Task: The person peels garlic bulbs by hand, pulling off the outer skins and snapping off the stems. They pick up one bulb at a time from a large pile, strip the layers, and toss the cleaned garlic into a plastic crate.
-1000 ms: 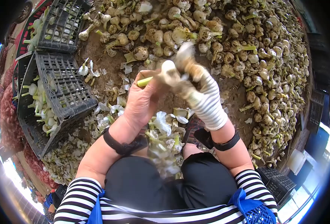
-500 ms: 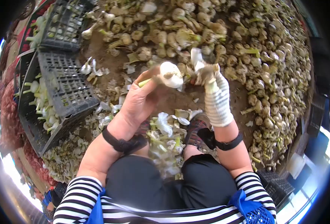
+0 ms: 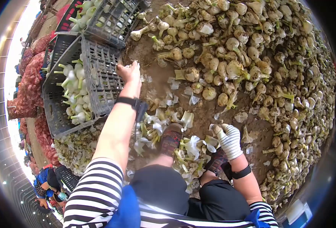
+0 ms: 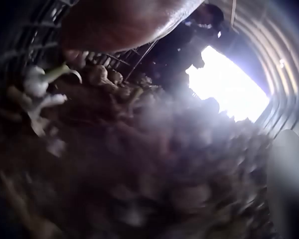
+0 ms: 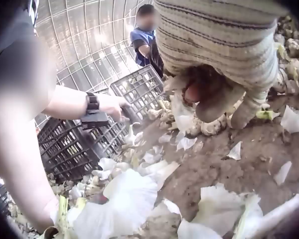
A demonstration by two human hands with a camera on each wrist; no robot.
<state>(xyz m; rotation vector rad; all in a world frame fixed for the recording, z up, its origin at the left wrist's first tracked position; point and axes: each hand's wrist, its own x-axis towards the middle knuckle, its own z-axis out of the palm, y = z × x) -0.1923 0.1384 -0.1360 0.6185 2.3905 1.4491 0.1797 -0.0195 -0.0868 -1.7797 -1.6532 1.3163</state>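
My bare left hand (image 3: 130, 73) reaches out beside the side wall of the black crate (image 3: 104, 76), fingers loosely spread, and no bulb shows in it. In the right wrist view the same left hand (image 5: 112, 106) is close to the crate wall, above a garlic bulb (image 5: 133, 135) on the ground. My right hand (image 3: 229, 141), in a striped knit glove with dirty fingertips, hangs over the ground near my shoe with fingers loosely curled. A pale scrap of skin (image 5: 182, 117) overlaps its fingertips in the right wrist view. The left wrist view is dark and blurred.
White garlic bulbs (image 3: 76, 89) with trimmed stems lie in the crate; a second crate (image 3: 113, 21) adjoins it. Unpeeled garlic (image 3: 251, 57) covers the ground ahead and right. Peelings (image 3: 192, 147) surround my shoes (image 3: 170, 140). Red mesh sacks (image 3: 29, 87) and another person (image 3: 46, 186) are at left.
My left hand, which held a white garlic bulb in front of me, has swung left to the crate. My right hand has dropped back toward my knee. The head view has turned left.
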